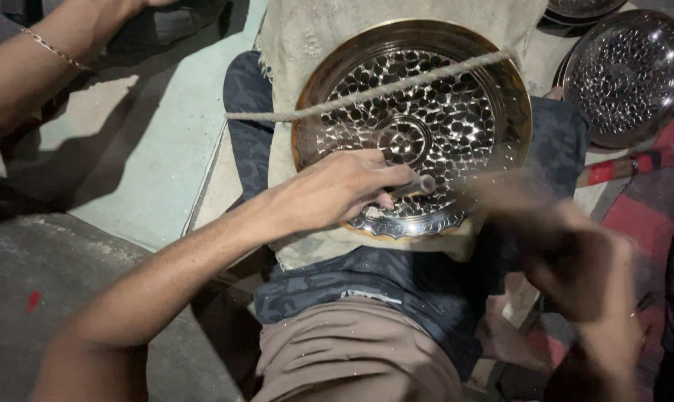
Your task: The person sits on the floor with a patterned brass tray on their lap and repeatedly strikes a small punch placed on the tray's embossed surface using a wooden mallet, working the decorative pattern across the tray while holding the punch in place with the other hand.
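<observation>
A round shiny metal plate (pixel 456 97) with a hammered, dimpled pattern and a brass-coloured rim lies on a cloth (pixel 300 45) over my lap. A rope (pixel 337 103) runs taut across its upper part. My left hand (pixel 337 190) grips a short metal punch (pixel 415 186), with its tip over the plate's lower part. My right hand (pixel 575 253) is at the right, blurred by motion, fingers closed; what it holds is too smeared to make out.
A second dimpled metal plate (pixel 627 74) lies at the upper right, another plate's edge (pixel 582 9) above it. Another person's arm with a thin bracelet (pixel 54 52) reaches in at the upper left. A red striped cloth (pixel 649 216) lies at the right.
</observation>
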